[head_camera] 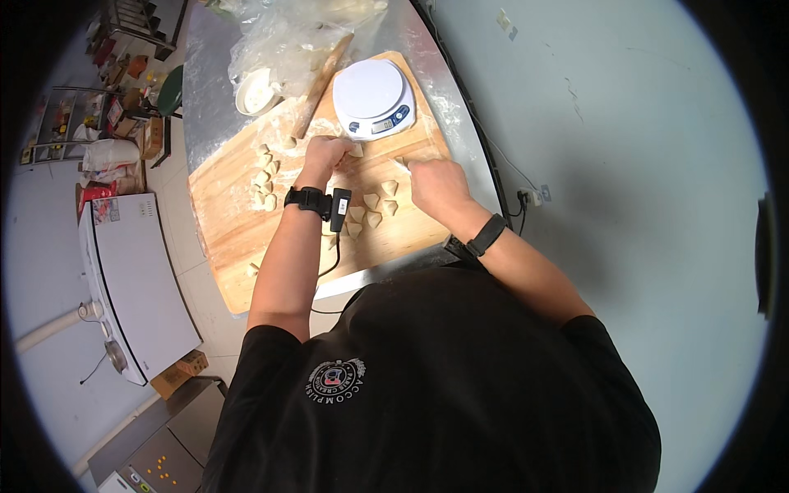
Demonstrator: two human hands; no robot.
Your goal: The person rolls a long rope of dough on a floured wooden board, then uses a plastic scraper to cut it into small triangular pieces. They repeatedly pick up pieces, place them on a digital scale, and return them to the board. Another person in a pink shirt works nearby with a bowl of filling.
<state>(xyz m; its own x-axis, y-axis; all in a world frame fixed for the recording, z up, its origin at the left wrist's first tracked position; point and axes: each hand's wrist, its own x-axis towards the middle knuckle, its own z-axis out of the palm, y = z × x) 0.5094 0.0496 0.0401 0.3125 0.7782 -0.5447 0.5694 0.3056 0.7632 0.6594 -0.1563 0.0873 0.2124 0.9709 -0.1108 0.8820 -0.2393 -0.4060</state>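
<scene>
My left hand is over the floured wooden board, its fingers at a small dough piece just below the scale. My right hand is closed on the handle of what looks like a knife or scraper, whose thin blade points towards the left hand; the handle is hidden. Cut dough pieces lie between and below the hands. More dough pieces form a cluster left of my left wrist. A white digital kitchen scale stands on the board's far part.
A wooden rolling pin lies left of the scale, beside a white bowl holding white powder and a clear plastic bag. The metal table runs along a wall at right, with cables and plugs. A white chest freezer stands at left.
</scene>
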